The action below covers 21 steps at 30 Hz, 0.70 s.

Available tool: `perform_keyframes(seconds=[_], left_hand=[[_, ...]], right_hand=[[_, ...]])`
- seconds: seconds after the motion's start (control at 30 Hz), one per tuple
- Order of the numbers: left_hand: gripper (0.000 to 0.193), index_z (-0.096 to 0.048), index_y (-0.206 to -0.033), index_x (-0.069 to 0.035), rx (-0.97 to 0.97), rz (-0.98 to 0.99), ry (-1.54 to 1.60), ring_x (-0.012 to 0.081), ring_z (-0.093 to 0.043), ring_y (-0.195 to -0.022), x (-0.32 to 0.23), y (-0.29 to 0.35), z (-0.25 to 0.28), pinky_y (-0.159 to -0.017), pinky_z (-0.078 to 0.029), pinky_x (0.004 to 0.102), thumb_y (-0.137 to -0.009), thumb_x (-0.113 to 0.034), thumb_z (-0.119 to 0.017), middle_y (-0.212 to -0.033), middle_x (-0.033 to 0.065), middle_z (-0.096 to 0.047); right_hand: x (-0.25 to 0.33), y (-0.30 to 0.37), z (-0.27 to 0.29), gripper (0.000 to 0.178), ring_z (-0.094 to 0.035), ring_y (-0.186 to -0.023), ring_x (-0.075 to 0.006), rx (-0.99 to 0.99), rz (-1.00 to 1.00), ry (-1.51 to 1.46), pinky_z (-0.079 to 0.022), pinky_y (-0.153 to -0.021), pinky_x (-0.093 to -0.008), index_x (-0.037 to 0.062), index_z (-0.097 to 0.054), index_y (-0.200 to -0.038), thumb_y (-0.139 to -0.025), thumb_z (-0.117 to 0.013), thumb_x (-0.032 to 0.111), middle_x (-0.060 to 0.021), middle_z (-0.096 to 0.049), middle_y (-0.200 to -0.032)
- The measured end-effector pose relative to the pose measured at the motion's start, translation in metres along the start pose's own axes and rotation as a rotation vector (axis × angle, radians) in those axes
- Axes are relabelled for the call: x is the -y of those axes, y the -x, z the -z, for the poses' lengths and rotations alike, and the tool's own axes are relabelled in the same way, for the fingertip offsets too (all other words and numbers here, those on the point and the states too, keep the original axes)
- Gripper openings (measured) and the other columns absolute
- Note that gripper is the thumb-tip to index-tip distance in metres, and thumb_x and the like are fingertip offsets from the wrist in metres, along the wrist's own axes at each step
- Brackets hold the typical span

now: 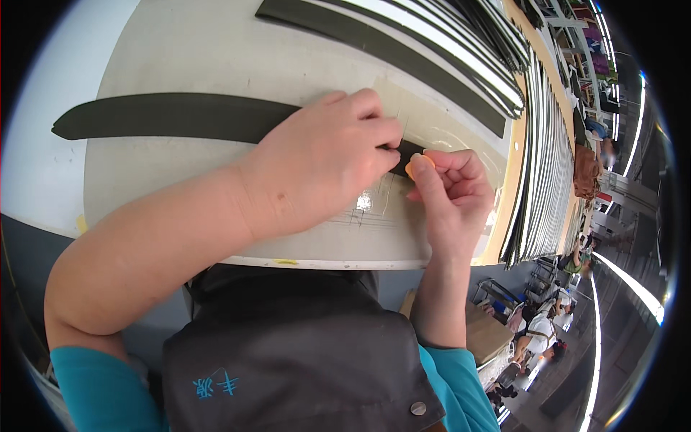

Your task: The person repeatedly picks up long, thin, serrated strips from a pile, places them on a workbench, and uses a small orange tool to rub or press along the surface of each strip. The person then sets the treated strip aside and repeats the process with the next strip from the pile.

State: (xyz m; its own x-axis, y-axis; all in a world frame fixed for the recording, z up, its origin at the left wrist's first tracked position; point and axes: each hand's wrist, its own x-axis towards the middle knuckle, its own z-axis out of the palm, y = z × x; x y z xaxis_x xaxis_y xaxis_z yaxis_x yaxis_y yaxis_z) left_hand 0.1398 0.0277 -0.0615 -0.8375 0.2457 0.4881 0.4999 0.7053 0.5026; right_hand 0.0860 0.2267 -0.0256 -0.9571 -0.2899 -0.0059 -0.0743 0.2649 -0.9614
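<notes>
A long dark olive-grey strip [180, 115] with a tapered left end lies across the pale work surface. My left hand [324, 151] rests over its right part, fingers curled down and closed on it near its right end. Just to the right, my right hand [457, 187] pinches a small orange piece [419, 166] between thumb and fingers, right at the strip's end. That piece is mostly covered by the fingers, so its kind is not clear. The strip's stretch under my left hand is hidden.
A similar dark strip [403, 61] lies farther back. Beyond it, several dark and white strips [461, 32] are stacked, and another row [540, 165] stands along the right edge. Thin lines mark the surface [367, 216] near my hands. People [540, 335] are in the right background.
</notes>
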Motion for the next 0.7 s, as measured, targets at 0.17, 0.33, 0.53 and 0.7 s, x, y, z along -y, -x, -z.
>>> perform_keyframes(seconds=[0.17, 0.33, 0.53, 0.7], left_hand=[[0.028, -0.079, -0.102, -0.004, 0.000, -0.001, 0.012, 0.0243, -0.061, -0.108, 0.0024, -0.0019, 0.0007, -0.092, -0.056, 0.0376, -0.075, -0.005, -0.072, -0.110, 0.0008, -0.071], [0.025, -0.080, -0.099, -0.004, -0.019, 0.000, 0.038, 0.0246, -0.062, -0.108, 0.0029, -0.0011, 0.0003, -0.092, -0.056, 0.0378, -0.076, -0.005, -0.072, -0.110, 0.0012, -0.071], [0.024, -0.080, -0.099, -0.004, -0.019, 0.006, 0.048, 0.0248, -0.062, -0.108, 0.0030, -0.0017, 0.0003, -0.092, -0.056, 0.0380, -0.075, -0.005, -0.072, -0.110, 0.0020, -0.071], [0.027, -0.079, -0.101, -0.004, -0.005, 0.009, 0.049, 0.0251, -0.062, -0.108, 0.0023, -0.0019, -0.0003, -0.092, -0.056, 0.0383, -0.075, -0.003, -0.072, -0.111, 0.0021, -0.071]], right_hand=[[-0.0099, 0.0087, -0.0023, 0.013, -0.059, -0.063, -0.0005, 0.010, 0.058, 0.070, -0.043, -0.055, -0.0171, 0.0015, -0.066, -0.098, -0.094, -0.079, 0.000, -0.0005, -0.070, -0.076], [-0.0110, 0.0078, -0.0059, 0.014, -0.057, -0.063, 0.0018, -0.010, 0.087, 0.122, -0.041, -0.054, -0.0165, 0.0025, -0.066, -0.094, -0.093, -0.080, 0.001, 0.0012, -0.069, -0.074], [-0.0133, 0.0077, -0.0064, 0.014, -0.056, -0.063, 0.0022, 0.003, 0.167, 0.249, -0.042, -0.054, -0.0169, 0.0032, -0.066, -0.092, -0.092, -0.080, 0.000, 0.0031, -0.066, -0.073], [-0.0060, 0.0086, -0.0062, 0.014, -0.058, -0.064, 0.0006, -0.010, 0.056, 0.121, -0.044, -0.057, -0.0173, 0.0026, -0.066, -0.093, -0.091, -0.080, -0.001, 0.0024, -0.066, -0.073]])
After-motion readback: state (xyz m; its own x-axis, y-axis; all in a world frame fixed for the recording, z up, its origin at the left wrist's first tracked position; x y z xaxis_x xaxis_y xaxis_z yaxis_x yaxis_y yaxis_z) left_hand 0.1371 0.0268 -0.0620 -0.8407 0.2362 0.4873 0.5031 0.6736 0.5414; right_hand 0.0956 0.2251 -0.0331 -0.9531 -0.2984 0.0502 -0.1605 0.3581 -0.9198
